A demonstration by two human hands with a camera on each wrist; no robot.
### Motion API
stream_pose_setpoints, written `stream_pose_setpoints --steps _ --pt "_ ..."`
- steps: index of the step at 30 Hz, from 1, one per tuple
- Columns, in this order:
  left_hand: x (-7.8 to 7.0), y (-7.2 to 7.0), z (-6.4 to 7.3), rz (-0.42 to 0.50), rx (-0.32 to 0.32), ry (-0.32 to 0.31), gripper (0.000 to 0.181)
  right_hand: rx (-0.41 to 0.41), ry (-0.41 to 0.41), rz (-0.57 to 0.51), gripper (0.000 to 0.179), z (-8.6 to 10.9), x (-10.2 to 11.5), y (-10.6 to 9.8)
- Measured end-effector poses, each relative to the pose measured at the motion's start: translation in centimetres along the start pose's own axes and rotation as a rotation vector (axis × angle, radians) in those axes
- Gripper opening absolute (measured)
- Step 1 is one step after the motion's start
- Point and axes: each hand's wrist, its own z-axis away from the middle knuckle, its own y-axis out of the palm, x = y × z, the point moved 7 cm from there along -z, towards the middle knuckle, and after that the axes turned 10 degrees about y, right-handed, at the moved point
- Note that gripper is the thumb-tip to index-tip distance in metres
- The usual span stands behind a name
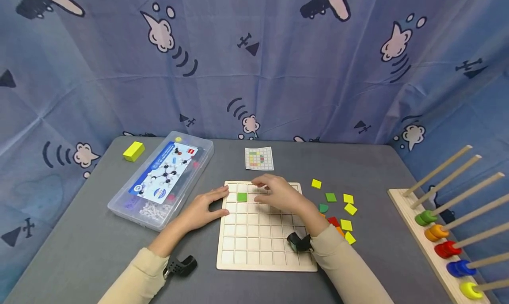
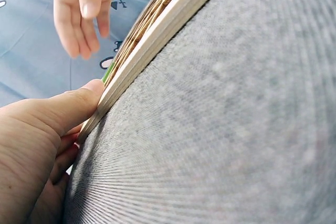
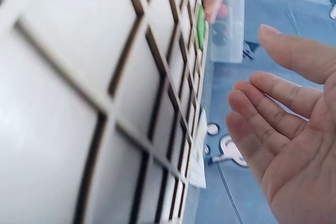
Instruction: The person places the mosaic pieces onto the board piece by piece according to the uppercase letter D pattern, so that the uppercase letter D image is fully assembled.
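Note:
A pale wooden grid board lies flat on the table, with one green square tile in a cell near its upper left corner. At the board's left edge, my left hand rests its thumb and fingertips; the left wrist view shows the thumb touching the rim. My right hand hovers above the upper part of the board, fingers loosely bent. In the right wrist view its palm shows nothing held. Beyond the board lies a small printed pattern card with a coloured grid.
Right of the board are scattered yellow tiles, a green tile and red and orange pieces, partly behind my right arm. A clear plastic case stands left, a yellow block behind it. A wooden peg rack with coloured rings stands far right.

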Motion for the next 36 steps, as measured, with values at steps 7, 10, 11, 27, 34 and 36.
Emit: stream_pose_setpoints --steps 7,10,11,27,34,36 --pt "0.0 0.1 0.0 -0.011 -0.004 0.009 0.059 -0.068 0.000 -0.049 0.047 2.3 -2.4 -2.2" --pt "0.0 0.1 0.0 -0.005 0.000 0.009 0.059 -0.109 0.013 -0.056 0.048 3.4 -3.7 -3.2" --pt "0.0 0.2 0.0 -0.006 0.003 0.010 0.059 -0.125 0.020 -0.055 0.048 3.8 -4.2 -3.6" --pt "-0.1 0.1 0.0 0.001 0.019 -0.003 0.059 -0.196 0.212 -0.068 0.050 9.3 -11.4 -8.8" --pt "-0.1 0.1 0.0 0.005 0.018 -0.008 0.059 -0.183 0.265 -0.051 0.052 10.2 -13.8 -9.5" --pt "-0.1 0.1 0.0 0.004 0.018 -0.008 0.060 -0.177 0.272 -0.039 0.053 10.3 -14.5 -9.5"
